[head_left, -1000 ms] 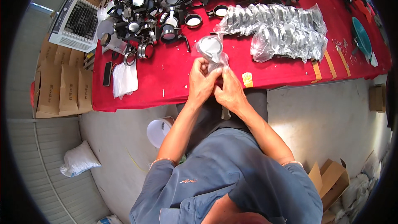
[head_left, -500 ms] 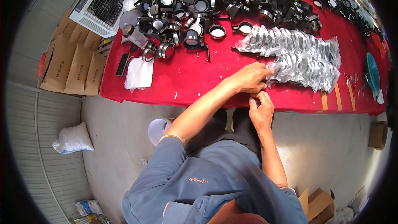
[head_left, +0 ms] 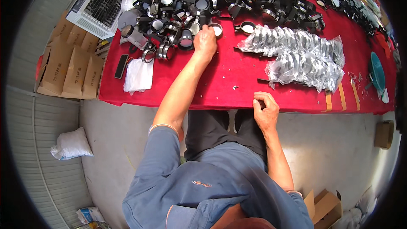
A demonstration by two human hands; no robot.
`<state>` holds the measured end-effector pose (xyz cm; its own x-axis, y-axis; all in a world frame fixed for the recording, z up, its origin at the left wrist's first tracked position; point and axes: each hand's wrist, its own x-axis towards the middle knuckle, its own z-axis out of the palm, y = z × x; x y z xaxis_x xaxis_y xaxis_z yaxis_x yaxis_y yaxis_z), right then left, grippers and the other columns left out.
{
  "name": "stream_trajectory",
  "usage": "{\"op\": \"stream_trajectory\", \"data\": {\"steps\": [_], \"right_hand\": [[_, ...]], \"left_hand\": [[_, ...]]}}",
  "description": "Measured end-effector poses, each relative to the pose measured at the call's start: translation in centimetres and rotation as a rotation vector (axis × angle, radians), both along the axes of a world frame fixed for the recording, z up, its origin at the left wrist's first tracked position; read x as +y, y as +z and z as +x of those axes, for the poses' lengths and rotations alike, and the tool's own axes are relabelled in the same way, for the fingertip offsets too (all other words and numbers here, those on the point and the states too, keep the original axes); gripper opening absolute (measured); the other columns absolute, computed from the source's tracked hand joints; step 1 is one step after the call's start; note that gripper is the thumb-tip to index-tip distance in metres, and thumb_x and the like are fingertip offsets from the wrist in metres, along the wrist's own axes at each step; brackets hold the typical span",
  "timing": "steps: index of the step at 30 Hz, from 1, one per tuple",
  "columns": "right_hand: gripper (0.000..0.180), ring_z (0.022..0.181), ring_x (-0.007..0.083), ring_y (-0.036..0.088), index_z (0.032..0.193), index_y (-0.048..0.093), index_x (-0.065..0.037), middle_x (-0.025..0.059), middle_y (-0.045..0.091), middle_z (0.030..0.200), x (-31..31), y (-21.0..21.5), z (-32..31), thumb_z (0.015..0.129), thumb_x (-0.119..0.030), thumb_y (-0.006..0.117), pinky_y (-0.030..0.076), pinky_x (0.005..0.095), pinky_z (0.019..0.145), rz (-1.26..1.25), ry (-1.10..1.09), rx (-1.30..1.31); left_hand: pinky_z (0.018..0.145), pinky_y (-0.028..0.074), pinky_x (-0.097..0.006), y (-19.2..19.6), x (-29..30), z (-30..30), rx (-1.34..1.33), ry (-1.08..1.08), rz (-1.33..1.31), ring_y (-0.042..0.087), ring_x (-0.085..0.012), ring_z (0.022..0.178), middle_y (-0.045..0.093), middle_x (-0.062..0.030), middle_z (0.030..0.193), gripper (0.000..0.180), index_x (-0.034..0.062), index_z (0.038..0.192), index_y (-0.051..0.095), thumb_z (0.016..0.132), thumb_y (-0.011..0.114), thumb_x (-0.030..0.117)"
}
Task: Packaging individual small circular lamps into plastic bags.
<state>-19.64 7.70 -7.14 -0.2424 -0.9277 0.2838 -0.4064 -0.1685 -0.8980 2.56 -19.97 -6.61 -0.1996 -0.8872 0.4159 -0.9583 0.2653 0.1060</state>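
Left hand: arm stretched out, fingers curled down onto a round black-rimmed lens ring at the near edge of the heap of black metal lens fittings; whether the ring is gripped cannot be told.

Right hand: loosely clenched at the near edge of the red cloth-covered table, nothing visible in it.

Beyond: clear plastic bags of bagged rings.

Handling note: best to pinch the ring by its rim and lift it straight clear of its neighbours.

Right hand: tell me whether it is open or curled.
Curled. The right hand rests at the near edge of the red table, fingers folded into a loose fist; whether anything is inside cannot be told.
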Motion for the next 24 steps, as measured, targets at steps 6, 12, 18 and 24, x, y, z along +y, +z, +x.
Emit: {"op": "stream_trajectory", "data": {"steps": [6, 12, 18, 24], "right_hand": [[0.011, 0.082, 0.0194, 0.074, 0.097, 0.072, 0.000, 0.0118, 0.075, 0.104, -0.2, -0.4, -0.3, 0.087, 0.004, 0.072, 0.059, 0.0296, 0.069, -0.074, -0.006, 0.076], [0.023, 0.089, 0.0174, 0.073, 0.110, 0.074, -0.002, 0.0087, 0.075, 0.107, -0.4, 0.4, -0.2, 0.088, 0.003, 0.074, 0.058, 0.0296, 0.078, 0.023, -0.007, -0.068], [0.087, 0.150, 0.0404, 0.041, 0.156, 0.047, -0.005, 0.0174, 0.042, 0.166, -1.1, 7.7, 1.5, 0.078, -0.006, 0.084, 0.038, 0.0486, 0.120, -0.176, 0.255, 0.444], [0.034, 0.103, 0.0445, 0.060, 0.108, 0.062, 0.000, 0.0196, 0.063, 0.102, 0.5, 6.3, 4.4, 0.078, -0.002, 0.078, 0.050, 0.0525, 0.089, 0.072, 0.870, 0.377]], "left_hand": [[0.077, 0.055, -0.051, 1.7, 2.1, 2.1, 0.412, -0.301, -0.050, 0.070, -0.0448, 0.089, 0.068, -0.0240, 0.095, 0.021, 0.0020, 0.109, 0.056, 0.099, 0.069, 0.015], [0.068, 0.057, -0.035, 5.4, 10.5, 2.5, 0.869, -0.165, 0.050, 0.073, -0.0192, 0.074, 0.073, -0.0102, 0.082, 0.030, 0.0014, 0.109, 0.059, 0.091, 0.081, 0.011], [0.061, 0.056, -0.025, 7.3, 19.7, 5.1, 1.399, -0.474, 0.837, 0.064, -0.0085, 0.069, 0.067, -0.0033, 0.092, 0.021, 0.0044, 0.122, 0.059, 0.103, 0.068, 0.009], [0.062, 0.050, -0.021, 4.9, 24.3, 8.8, 1.516, -0.528, 1.025, 0.060, -0.0044, 0.072, 0.065, 0.0005, 0.095, 0.021, 0.0048, 0.125, 0.058, 0.106, 0.065, 0.012]]}}
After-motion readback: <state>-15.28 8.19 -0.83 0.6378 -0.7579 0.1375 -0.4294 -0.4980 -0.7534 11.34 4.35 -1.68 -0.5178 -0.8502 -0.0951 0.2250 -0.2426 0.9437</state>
